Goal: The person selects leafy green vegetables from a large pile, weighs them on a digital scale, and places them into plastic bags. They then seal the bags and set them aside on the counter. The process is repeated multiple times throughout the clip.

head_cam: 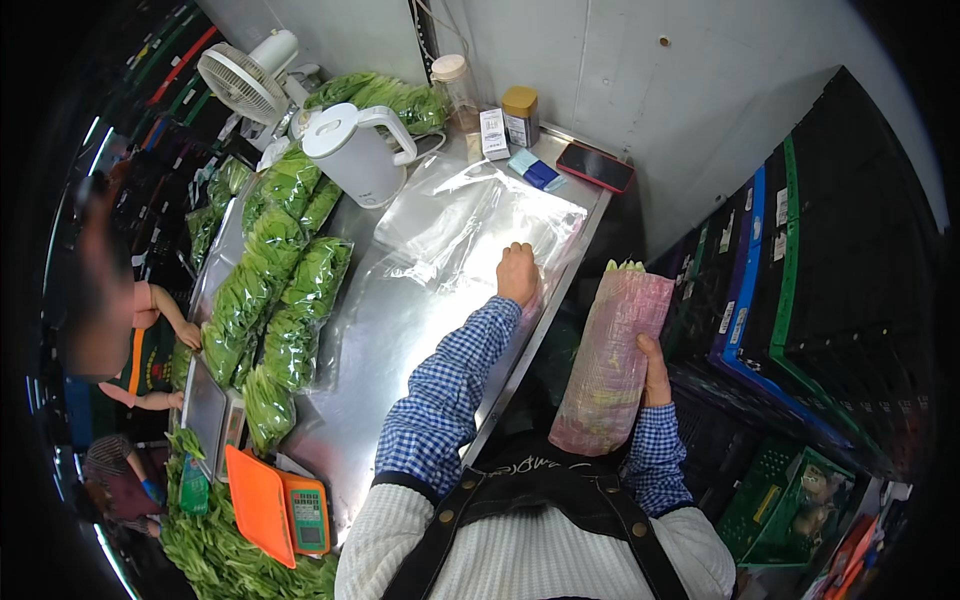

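My right hand (655, 371) grips a long bundle wrapped in pink woven mesh (611, 360), off the table's edge and in front of my apron. Pale green stalk ends (625, 265) stick out of its top. My left hand (517, 274) rests, fingers curled, at the near side of a stack of clear plastic bags (480, 217) on the steel table (397, 330). Whether those fingers pinch a bag is hidden. Left of the bags lie several clear bags packed with green leafy vegetables (262, 262).
A white kettle (352, 154), a fan (244, 82), a jar (454, 82) and a phone (596, 166) stand or lie along the back. An orange scale (277, 506) is at lower left. Stacked black crates (840, 300) rise on the right. Another person's hand (189, 335) is across the table.
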Motion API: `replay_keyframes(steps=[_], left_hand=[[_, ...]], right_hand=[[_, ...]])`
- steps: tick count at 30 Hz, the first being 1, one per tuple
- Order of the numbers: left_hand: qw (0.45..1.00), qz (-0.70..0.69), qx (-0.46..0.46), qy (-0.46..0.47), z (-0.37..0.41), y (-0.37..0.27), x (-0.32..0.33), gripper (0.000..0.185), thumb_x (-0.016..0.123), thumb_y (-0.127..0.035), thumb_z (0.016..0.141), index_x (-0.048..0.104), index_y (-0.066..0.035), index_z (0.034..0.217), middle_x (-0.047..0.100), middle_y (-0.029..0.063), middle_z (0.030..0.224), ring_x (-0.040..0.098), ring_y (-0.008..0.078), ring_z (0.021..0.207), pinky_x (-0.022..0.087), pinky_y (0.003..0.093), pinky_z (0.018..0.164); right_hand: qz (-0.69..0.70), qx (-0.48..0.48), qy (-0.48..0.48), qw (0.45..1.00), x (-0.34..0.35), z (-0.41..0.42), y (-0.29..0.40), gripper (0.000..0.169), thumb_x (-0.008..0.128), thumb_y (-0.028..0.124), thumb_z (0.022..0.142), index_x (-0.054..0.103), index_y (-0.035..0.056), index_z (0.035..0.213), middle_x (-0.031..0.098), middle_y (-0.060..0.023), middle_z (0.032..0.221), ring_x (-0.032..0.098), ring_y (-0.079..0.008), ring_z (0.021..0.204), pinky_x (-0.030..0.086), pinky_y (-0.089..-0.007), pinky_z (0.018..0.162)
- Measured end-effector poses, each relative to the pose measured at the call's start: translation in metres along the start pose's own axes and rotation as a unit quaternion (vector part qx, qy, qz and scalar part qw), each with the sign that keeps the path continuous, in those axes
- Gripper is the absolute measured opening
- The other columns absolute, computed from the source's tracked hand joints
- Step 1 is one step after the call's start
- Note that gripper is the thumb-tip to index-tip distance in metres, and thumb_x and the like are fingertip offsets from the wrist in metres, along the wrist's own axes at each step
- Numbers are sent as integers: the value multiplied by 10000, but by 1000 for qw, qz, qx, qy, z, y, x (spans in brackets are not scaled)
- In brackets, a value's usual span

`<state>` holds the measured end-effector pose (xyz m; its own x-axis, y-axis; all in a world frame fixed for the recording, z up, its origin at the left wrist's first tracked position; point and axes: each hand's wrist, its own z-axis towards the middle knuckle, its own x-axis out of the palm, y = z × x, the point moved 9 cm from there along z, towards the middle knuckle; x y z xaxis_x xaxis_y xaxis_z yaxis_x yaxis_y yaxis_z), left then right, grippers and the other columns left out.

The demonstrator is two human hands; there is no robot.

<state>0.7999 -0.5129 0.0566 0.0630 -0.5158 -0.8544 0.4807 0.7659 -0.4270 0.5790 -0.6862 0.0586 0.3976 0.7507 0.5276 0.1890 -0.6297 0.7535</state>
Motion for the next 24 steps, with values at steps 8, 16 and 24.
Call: replay_keyframes(steps=[8,16,24], left_hand=[[984,-146,-93,38,9,40,12,108,608,-74,745,678,-17,803,647,192,761,636,332,723,501,406,686],[956,-266,-118,-42,9,55,-23,89,565,-78,797,558,11,797,577,122,662,561,200,600,446,331,582],[711,-660,-241,-23,-12,110,-47,92,480,-124,887,503,-79,810,474,0,741,428,91,650,375,235,603]], right_hand=[[-9,-3,-3,1000,1,-1,1,670,648,427,794,454,10,1281,585,-133,1143,600,-246,980,506,-361,839],[-2,-6,-1,1000,-3,3,0,630,634,403,805,459,20,1273,593,-121,1123,603,-242,969,508,-355,833],[-4,-1,83,997,46,12,14,574,615,349,825,468,18,1271,587,-97,1138,596,-213,981,495,-321,850]])
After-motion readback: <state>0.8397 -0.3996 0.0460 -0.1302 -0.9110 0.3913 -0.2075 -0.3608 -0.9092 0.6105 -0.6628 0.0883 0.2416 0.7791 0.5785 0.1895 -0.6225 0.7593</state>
